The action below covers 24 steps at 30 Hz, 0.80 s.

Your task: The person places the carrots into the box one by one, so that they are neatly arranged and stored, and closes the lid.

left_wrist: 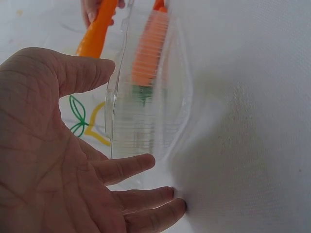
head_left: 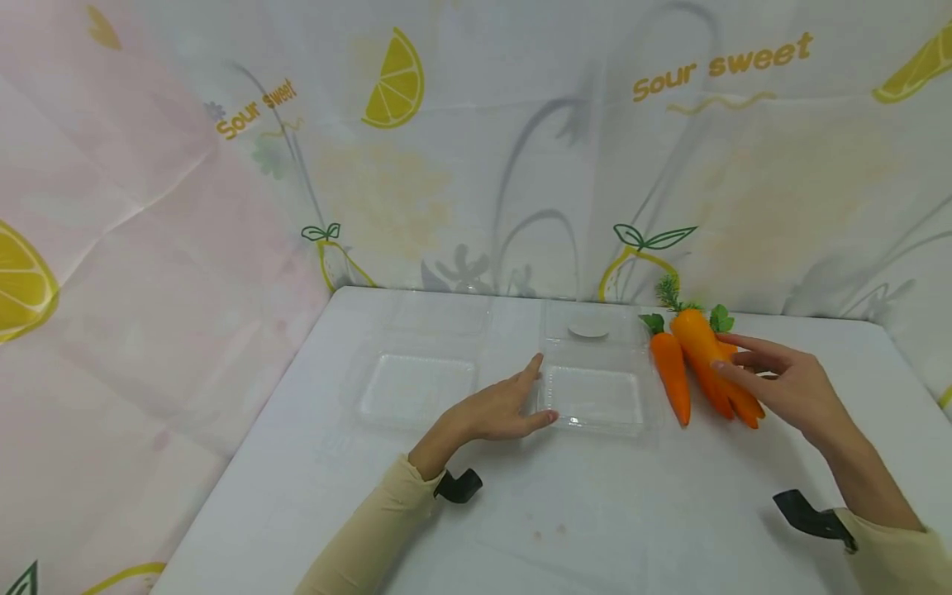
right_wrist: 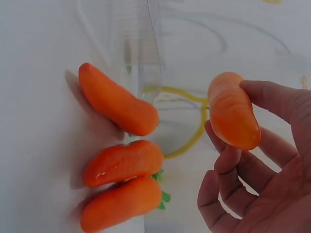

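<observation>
My right hand [head_left: 792, 388] pinches an orange carrot [right_wrist: 233, 111] between thumb and fingers, raised above the others. Below it on the white table lie three more carrots: one [head_left: 672, 376] apart on the left, and a close pair partly hidden in the head view, seen as an upper carrot [right_wrist: 124, 163] and a lower carrot [right_wrist: 121, 205] in the right wrist view. With fingers spread, my left hand [head_left: 502, 409] is at the left side of a clear plastic container [head_left: 595, 397], its lid folded back. Whether the fingertips touch its wall, I cannot tell.
A second clear plastic container [head_left: 420, 388], also with its lid back, lies left of the first one. A whitish oval patch [head_left: 588, 327] shows on the right container's lid. Behind the table [head_left: 565, 512] hangs a lemon-printed cloth [head_left: 476, 165].
</observation>
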Motion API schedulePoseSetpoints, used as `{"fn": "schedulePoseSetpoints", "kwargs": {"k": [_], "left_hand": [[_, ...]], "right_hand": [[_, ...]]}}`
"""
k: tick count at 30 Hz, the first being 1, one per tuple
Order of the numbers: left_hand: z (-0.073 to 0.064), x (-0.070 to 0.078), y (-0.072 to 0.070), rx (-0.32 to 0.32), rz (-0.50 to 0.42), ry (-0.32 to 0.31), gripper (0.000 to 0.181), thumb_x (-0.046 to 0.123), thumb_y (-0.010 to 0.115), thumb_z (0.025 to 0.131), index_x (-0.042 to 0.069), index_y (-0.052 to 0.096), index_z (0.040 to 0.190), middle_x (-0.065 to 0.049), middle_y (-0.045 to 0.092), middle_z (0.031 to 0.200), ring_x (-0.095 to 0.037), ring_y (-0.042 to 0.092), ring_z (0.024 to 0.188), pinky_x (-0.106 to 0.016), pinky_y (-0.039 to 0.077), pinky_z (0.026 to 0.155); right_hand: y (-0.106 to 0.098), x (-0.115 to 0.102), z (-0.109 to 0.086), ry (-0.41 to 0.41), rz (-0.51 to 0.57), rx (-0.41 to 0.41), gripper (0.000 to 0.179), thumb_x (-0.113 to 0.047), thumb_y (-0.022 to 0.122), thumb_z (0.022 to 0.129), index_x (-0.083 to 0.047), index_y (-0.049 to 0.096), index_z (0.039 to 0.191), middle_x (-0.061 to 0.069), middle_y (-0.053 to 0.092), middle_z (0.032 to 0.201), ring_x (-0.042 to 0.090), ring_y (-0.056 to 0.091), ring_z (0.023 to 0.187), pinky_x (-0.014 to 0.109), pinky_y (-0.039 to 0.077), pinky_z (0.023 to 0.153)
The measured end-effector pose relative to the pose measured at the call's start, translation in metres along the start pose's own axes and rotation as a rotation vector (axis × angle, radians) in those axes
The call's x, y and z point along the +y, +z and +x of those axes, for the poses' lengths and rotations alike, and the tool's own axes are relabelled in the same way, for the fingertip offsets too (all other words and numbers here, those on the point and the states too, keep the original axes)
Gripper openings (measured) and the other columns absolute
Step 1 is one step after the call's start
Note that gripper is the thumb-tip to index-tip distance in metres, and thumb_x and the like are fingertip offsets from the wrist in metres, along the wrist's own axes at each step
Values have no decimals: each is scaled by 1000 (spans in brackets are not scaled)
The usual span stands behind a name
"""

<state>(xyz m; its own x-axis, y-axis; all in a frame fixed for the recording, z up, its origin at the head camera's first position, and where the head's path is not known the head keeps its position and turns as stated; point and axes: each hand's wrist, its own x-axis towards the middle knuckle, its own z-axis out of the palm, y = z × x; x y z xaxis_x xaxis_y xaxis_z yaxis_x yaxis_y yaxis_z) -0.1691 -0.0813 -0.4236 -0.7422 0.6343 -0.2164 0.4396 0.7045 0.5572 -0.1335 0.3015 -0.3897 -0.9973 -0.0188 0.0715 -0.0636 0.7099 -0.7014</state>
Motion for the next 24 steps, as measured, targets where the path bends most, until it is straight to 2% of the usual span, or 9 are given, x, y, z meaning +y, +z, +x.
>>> {"fn": "schedulePoseSetpoints", "kwargs": {"k": [1,4,12,14,19,24], "left_hand": [[0,0,0,2,4,0,92,53,49,98,5,-2,157,-12,34,156,-22,27,145,-36,26,115],[0,0,0,2,3,1,93,53,49,98,5,-3,158,-12,34,156,-22,28,145,-36,26,115],[0,1,-1,-4,6,-1,93,54,49,98,6,-4,157,-11,33,157,-22,26,145,-37,25,115],[0,1,-1,-6,5,-2,93,54,49,98,6,-5,157,-11,33,157,-22,26,145,-37,25,115],[1,1,-1,-9,0,-12,93,55,48,97,7,-4,158,-10,34,156,-22,28,144,-37,26,115],[1,0,0,-9,3,-14,94,56,49,97,8,-5,158,-9,35,156,-22,30,144,-38,27,115]], "right_hand": [[2,-3,1,-10,3,-10,56,-35,66,95,-3,54,140,28,64,115,21,57,92,23,50,61],[6,-11,3,-33,16,-39,54,-35,67,95,-6,56,139,25,64,115,30,55,94,24,50,62],[18,-32,8,-105,83,-92,49,-34,72,91,-20,61,137,12,65,120,6,58,95,19,47,75],[22,-36,9,-120,110,-109,47,-33,73,91,-21,62,135,9,65,120,8,60,96,21,48,75],[32,-44,14,-149,113,-158,48,-34,74,90,-21,63,135,9,66,116,23,62,92,27,51,73],[43,-48,20,-204,117,-176,45,-33,75,89,-21,65,131,7,69,109,23,60,89,27,51,72]]}}
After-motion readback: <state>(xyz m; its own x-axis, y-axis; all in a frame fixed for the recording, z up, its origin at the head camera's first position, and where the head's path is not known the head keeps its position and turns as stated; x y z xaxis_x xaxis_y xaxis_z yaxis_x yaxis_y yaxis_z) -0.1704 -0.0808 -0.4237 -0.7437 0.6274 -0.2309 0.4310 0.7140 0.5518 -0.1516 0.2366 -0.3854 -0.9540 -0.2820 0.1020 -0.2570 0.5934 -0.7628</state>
